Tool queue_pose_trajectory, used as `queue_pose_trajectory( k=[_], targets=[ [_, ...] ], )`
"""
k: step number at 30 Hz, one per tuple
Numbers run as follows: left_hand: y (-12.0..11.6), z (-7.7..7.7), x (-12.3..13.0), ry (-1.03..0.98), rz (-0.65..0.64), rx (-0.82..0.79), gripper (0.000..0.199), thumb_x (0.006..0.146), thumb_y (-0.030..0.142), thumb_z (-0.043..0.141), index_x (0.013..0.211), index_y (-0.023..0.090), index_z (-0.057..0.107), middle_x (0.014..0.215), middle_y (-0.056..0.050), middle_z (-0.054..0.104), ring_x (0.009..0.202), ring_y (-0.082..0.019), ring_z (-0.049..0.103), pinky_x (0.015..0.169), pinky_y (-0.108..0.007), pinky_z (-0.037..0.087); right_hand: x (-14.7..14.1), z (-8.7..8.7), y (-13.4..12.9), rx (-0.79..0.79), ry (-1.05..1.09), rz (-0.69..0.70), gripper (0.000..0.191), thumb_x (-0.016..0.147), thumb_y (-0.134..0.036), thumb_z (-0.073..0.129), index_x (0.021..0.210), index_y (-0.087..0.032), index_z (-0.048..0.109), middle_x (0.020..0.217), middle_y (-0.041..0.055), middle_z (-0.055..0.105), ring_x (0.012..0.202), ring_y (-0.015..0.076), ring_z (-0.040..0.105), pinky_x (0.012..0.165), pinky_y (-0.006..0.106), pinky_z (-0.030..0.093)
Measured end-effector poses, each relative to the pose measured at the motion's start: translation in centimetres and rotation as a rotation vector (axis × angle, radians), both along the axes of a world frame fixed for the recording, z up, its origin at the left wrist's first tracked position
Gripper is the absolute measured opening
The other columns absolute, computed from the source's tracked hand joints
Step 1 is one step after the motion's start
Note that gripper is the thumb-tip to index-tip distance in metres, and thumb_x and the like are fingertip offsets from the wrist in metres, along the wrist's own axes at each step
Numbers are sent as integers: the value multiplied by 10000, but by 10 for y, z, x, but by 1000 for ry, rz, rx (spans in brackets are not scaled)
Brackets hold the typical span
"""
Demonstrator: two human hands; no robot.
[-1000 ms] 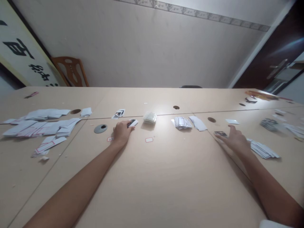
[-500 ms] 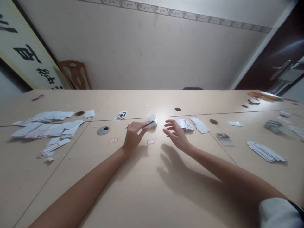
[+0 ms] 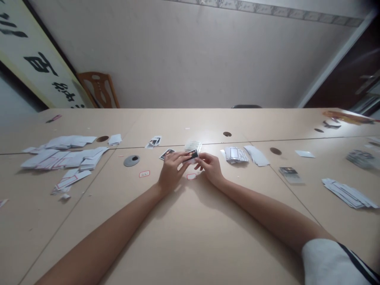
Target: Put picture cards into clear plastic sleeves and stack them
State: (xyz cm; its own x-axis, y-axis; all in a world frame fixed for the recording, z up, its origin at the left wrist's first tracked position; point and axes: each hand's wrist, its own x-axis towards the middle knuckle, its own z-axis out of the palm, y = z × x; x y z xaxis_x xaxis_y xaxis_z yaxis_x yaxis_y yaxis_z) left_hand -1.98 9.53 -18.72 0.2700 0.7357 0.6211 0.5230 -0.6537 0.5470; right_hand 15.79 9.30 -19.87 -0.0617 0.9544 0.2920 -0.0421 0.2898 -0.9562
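Over the middle of the table, my left hand (image 3: 173,169) grips a small dark photo card (image 3: 192,155) between thumb and fingers. My right hand (image 3: 211,166) pinches the card's right end. Just behind the card lies a pile of clear plastic sleeves (image 3: 193,146), partly hidden. Another dark photo card (image 3: 166,153) rests on the table behind my left hand, and a few more photo cards (image 3: 153,141) lie farther back. Below the hands is a small red-framed white label (image 3: 191,177); a second label (image 3: 144,173) sits to its left.
Stacks of white paper slips (image 3: 63,156) spread over the left side. Right of my hands are a printed card stack (image 3: 235,154) and fanned white slips (image 3: 256,155). Farther right lie a sleeved card stack (image 3: 290,174) and more slips (image 3: 348,192). A grey cable grommet (image 3: 131,160) is set in the table.
My right hand has moved left and closed on the photo card's right end. The card has turned so its dark picture side shows. The camera view has shifted slightly.
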Motion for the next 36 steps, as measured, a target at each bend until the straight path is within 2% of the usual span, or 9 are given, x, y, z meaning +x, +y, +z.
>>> queue_pose_trajectory(
  k=[3,6,12,20,26,33,36],
  targets=[
    [-3,2,3,-25,14,10,196,888,306,578,1017,259,717,1059,-53,707,1040,-223,619,984,-387,416,-3,-2,-3,30,-8,11,268,781,-416,691,855,-162,647,798,28,660,576,130,654,514,221,467],
    [-5,1,5,-20,18,68,177,897,288,569,980,226,713,1012,-53,710,973,-193,644,909,-327,469,-6,-2,-6,49,11,14,273,758,-420,716,833,-174,623,767,12,663,554,124,650,512,217,484],
    [-6,-4,4,47,27,195,176,901,271,578,994,176,693,951,-49,734,887,-159,688,810,-262,513,-7,-2,-7,54,39,31,290,734,-439,733,805,-178,626,727,10,678,535,129,651,478,218,501],
    [-6,-6,3,130,79,292,188,897,290,576,931,165,712,893,-55,750,797,-172,712,733,-263,521,-7,-2,-9,113,-25,13,170,769,-331,710,778,-168,664,738,9,670,552,117,657,512,211,494],
    [-7,-3,3,152,101,329,148,873,256,596,876,169,716,832,-37,750,718,-159,704,668,-247,496,-7,1,-11,137,-79,9,178,783,-349,698,774,-174,664,745,12,671,559,118,658,506,207,485],
    [-6,-8,2,221,154,413,109,835,209,612,845,178,716,784,-10,746,657,-151,691,625,-244,475,-7,-2,-12,166,-143,14,149,805,-328,678,794,-180,673,745,8,681,561,122,664,520,205,485],
    [-6,-7,2,222,161,400,117,839,209,603,834,181,716,793,-16,748,661,-148,693,622,-239,476,-8,-3,-12,182,-166,8,156,816,-341,668,813,-185,676,754,10,690,559,123,666,517,206,488]
  ],
)
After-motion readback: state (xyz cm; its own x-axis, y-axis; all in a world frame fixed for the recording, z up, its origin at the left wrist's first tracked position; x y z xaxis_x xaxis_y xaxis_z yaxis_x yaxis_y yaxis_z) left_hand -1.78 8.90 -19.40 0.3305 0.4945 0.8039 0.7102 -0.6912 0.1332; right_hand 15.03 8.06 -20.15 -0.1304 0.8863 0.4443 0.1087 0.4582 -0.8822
